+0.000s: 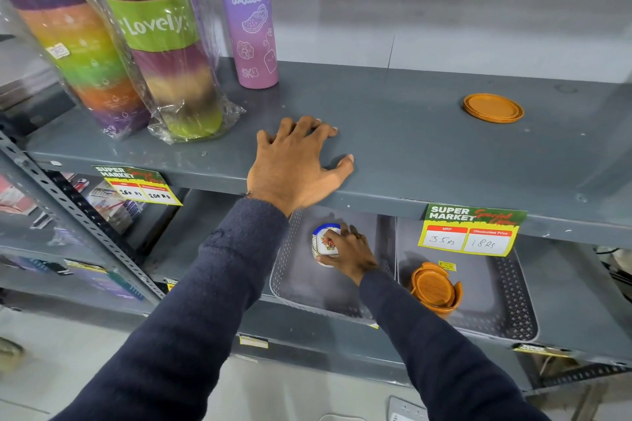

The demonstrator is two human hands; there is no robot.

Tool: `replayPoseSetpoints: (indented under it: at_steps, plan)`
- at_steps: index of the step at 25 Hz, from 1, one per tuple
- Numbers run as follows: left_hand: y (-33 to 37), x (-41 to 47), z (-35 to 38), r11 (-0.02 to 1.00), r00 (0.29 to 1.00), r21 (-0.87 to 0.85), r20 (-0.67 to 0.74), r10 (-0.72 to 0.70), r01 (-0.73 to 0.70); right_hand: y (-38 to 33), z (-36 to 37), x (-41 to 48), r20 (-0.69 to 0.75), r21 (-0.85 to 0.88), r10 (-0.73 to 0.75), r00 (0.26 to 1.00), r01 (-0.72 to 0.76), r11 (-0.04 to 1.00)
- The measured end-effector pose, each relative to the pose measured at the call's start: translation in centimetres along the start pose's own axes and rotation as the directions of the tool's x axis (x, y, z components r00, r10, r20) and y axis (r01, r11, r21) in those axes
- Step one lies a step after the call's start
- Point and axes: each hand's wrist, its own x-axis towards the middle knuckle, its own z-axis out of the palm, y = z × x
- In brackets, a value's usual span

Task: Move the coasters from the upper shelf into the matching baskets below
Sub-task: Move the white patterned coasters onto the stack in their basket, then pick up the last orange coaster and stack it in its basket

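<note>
- Placing a white floral coaster set (pixel 325 244), blue at its rim, the right hand (pixel 349 253) reached into the left basket (pixel 301 297) on the lower shelf; its fingers were closed around the set, which sat low in the basket, though whether it already rested on the basket floor could not be told.
- The left hand (pixel 297 161) lay flat and spread on the front edge of the upper shelf (pixel 427 154), grasping nothing.
- One orange coaster (pixel 493 108) remained on the upper shelf, well apart from both hands, toward the right rear.
- The right basket (pixel 506 304) already held an orange coaster set (pixel 436 289), standing tilted in its holder beside the basket's left wall.
- Judged from this layout, the task was well advanced: the white set was at its basket, pending release, and the lone orange coaster was probably the last piece to be carried down to the right basket.
- Bottles (pixel 249 17) at the upper shelf's left and a price tag (pixel 472 231) on its edge played no part.
</note>
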Motion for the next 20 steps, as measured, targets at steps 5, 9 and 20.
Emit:
replayPoseSetpoints:
  at_steps: [5,9,20]
  plan:
    - [0.0,-0.1,0.0,1.0,1.0,-0.018,0.013,-0.02,0.02,-2.9,-3.9,-5.0,-0.245,0.115,-0.086,0.966,0.117,0.986]
    - [0.2,-0.3,-0.1,1.0,1.0,-0.019,0.018,-0.01,0.01,-7.6,-10.9,-12.9,-0.606,0.362,-0.033,0.795,0.312,0.879]
    - [0.1,-0.5,0.0,1.0,1.0,-0.022,0.011,-0.005,0.005,-2.8,-29.6,-12.8,-0.837,0.245,0.045,0.546,0.301,0.922]
